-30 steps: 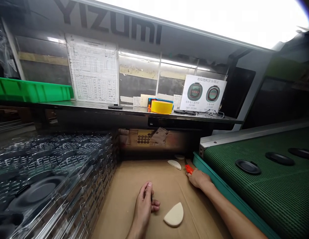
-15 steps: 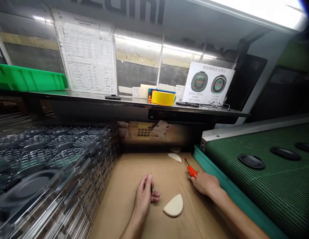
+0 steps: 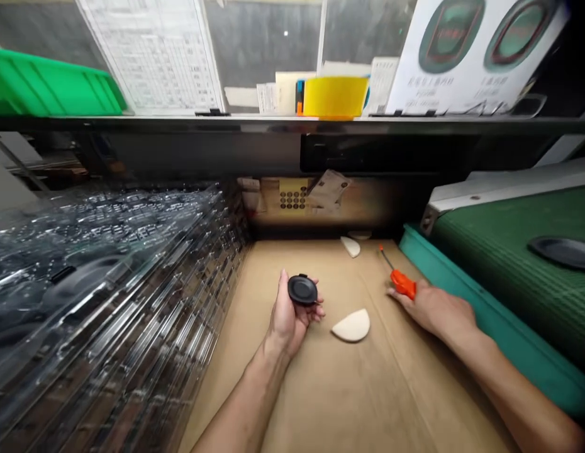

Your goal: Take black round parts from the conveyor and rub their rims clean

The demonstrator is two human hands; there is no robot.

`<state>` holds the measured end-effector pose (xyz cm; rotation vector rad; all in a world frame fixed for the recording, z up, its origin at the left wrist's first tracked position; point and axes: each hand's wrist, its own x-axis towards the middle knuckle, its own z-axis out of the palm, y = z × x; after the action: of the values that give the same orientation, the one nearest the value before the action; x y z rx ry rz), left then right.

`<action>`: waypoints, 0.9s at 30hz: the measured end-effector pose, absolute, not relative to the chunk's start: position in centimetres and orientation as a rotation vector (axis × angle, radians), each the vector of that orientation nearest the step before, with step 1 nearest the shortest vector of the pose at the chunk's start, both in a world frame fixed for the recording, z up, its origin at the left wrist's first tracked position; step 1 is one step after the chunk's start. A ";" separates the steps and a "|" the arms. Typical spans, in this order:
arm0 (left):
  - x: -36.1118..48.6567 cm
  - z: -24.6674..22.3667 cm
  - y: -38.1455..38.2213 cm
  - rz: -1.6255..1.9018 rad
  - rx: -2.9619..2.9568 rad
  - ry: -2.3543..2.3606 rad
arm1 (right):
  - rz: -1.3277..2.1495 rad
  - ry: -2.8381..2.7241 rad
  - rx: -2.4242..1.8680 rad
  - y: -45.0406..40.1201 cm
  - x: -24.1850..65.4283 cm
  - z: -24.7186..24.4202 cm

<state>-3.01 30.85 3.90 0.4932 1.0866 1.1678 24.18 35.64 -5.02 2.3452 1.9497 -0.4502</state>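
Note:
My left hand [image 3: 290,311] lies palm up on the cardboard, shut on a round black rubber-like disc [image 3: 302,290] held at its fingertips. My right hand [image 3: 431,311] rests to the right, and its fingertips hold the orange handle of a small screwdriver [image 3: 402,283], whose thin shaft points away from me. Between the hands lies a cream half-round piece [image 3: 350,326]. A similar piece [image 3: 350,246] sits farther off near the back of the cardboard sheet [image 3: 321,402], with the edge of another [image 3: 359,234] behind it.
A tall stack of clear plastic trays [image 3: 108,296] rises along the left. A teal rail [image 3: 490,321] borders a green conveyor belt [image 3: 509,277] on the right, carrying a black disc [image 3: 563,251]. Above stands a shelf edge [image 3: 292,124] with a yellow tape roll [image 3: 334,97].
My view has tilted down and closer. My left hand has turned palm up, showing the black disc that was mostly hidden in it. My right hand still has the screwdriver.

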 end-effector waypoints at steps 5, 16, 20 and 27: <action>-1.7 4.9 30.0 1.126 0.463 1.037 | -0.240 2.320 2.275 35.0 27.2 -9.0; -0.8 4.0 29.4 1.204 0.755 1.337 | -0.053 2.971 2.501 33.3 25.6 -5.7; -1.6 2.0 28.9 1.059 1.714 1.857 | -0.274 3.354 2.254 31.9 23.4 -4.0; -1.8 1.2 28.5 0.971 1.970 1.926 | -0.522 3.474 2.003 31.3 21.8 -4.5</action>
<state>-1.82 28.49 1.17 1.9699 1.9265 0.9708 21.79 31.26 -4.49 2.0026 3.4744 -0.5222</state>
